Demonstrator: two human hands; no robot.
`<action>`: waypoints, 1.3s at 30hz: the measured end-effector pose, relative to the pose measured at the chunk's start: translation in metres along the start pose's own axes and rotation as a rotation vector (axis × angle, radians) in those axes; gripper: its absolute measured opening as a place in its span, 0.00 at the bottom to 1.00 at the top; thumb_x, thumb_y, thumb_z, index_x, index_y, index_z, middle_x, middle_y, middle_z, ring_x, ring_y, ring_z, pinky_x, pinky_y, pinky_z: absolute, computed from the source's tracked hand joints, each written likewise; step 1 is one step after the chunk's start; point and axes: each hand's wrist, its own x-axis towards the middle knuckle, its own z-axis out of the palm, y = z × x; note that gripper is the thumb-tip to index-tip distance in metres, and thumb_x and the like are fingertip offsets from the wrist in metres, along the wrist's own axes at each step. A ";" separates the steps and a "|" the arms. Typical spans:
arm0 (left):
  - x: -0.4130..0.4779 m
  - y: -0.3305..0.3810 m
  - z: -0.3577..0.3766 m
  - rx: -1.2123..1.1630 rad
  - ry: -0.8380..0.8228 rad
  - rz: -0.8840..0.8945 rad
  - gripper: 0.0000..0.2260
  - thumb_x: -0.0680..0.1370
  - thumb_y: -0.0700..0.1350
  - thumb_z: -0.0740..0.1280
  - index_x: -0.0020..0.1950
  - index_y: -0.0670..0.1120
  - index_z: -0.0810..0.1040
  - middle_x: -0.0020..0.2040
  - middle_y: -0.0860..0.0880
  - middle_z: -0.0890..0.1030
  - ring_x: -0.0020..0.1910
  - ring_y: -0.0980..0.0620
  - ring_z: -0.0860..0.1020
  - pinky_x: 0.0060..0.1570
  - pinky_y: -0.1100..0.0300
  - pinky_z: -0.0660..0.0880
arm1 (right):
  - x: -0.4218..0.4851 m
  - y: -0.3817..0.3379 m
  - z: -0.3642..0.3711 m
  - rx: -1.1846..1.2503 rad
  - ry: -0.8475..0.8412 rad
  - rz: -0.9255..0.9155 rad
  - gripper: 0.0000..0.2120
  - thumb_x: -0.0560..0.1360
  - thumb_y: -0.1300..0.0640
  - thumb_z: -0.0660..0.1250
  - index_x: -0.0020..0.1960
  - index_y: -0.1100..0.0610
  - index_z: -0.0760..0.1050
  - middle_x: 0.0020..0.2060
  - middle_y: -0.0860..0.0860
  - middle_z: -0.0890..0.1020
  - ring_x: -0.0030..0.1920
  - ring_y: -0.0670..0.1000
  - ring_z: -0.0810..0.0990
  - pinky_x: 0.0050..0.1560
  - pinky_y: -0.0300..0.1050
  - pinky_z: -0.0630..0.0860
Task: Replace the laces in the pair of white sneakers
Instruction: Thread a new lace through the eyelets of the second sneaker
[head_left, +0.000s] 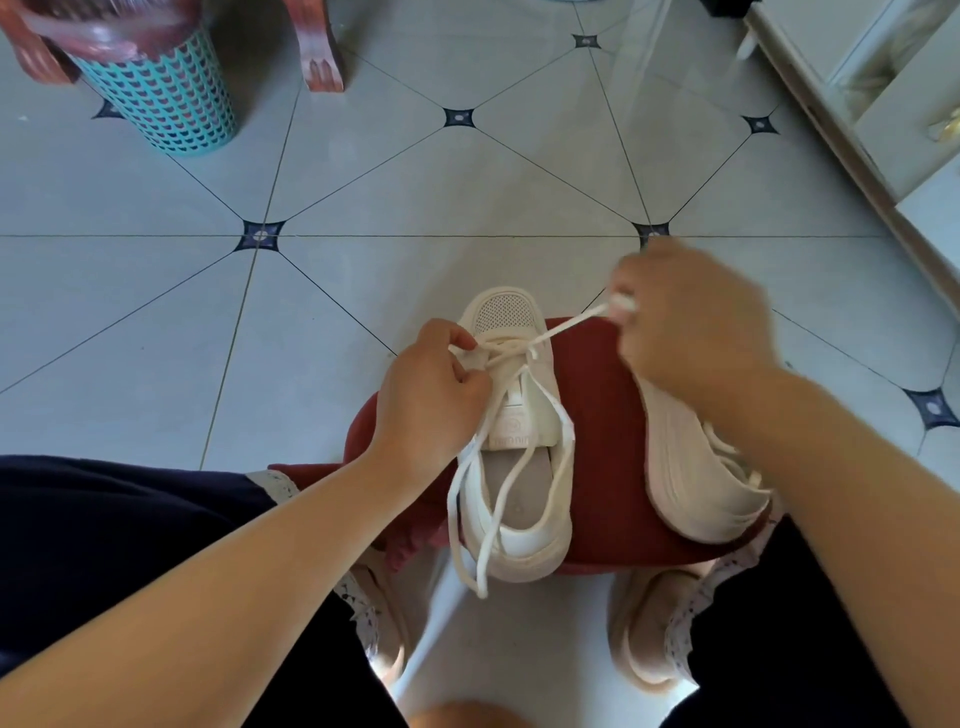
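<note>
On the red stool (597, 364) between the person's knees, one sneaker (524, 415) stands upright with its toe pointing far, and the second sneaker (691, 467) lies on its side just to the right, sole turned to the left. The right forearm crosses over the second sneaker and hides much of it. The left hand (431, 395) sits at the left edge of the upright sneaker, its fingers curled and pinching the lace (566, 325) beside the far eyelets. The right hand (685, 322), blurred, is raised to the far right of the toe and grips the lace end in closed fingers; the lace runs taut from there down to the eyelets. Other loose strands trail over the near side of the sneaker and hang off the stool's near edge. Below the stool, pale slippers (644, 634) show on the person's feet, partly covered by dark clothing with a lace trim. The tiled floor (363, 197) around has dark diamond insets. At far left stands a teal basket (166, 98) with a pink liner, between reddish wooden legs (322, 57). A white cabinet (893, 104) runs along the far right.
</note>
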 end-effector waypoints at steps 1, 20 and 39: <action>-0.001 -0.001 0.000 0.001 -0.001 -0.002 0.07 0.73 0.39 0.64 0.47 0.49 0.70 0.22 0.55 0.68 0.23 0.58 0.70 0.30 0.72 0.67 | 0.001 0.016 -0.007 -0.016 0.038 0.087 0.05 0.71 0.61 0.62 0.44 0.55 0.75 0.40 0.49 0.69 0.40 0.55 0.71 0.34 0.42 0.60; -0.002 0.009 0.001 -0.072 -0.040 0.040 0.08 0.71 0.38 0.64 0.48 0.47 0.70 0.21 0.55 0.68 0.24 0.61 0.71 0.28 0.70 0.67 | -0.004 -0.039 0.036 -0.024 -0.051 -0.235 0.06 0.75 0.56 0.64 0.52 0.54 0.74 0.47 0.50 0.72 0.48 0.52 0.73 0.34 0.43 0.64; -0.010 0.027 -0.001 0.189 -0.054 0.295 0.05 0.72 0.42 0.69 0.46 0.44 0.81 0.44 0.46 0.76 0.42 0.46 0.77 0.43 0.52 0.73 | -0.010 0.006 0.001 0.823 -0.429 0.204 0.15 0.78 0.68 0.55 0.56 0.60 0.77 0.38 0.47 0.79 0.30 0.38 0.76 0.33 0.27 0.71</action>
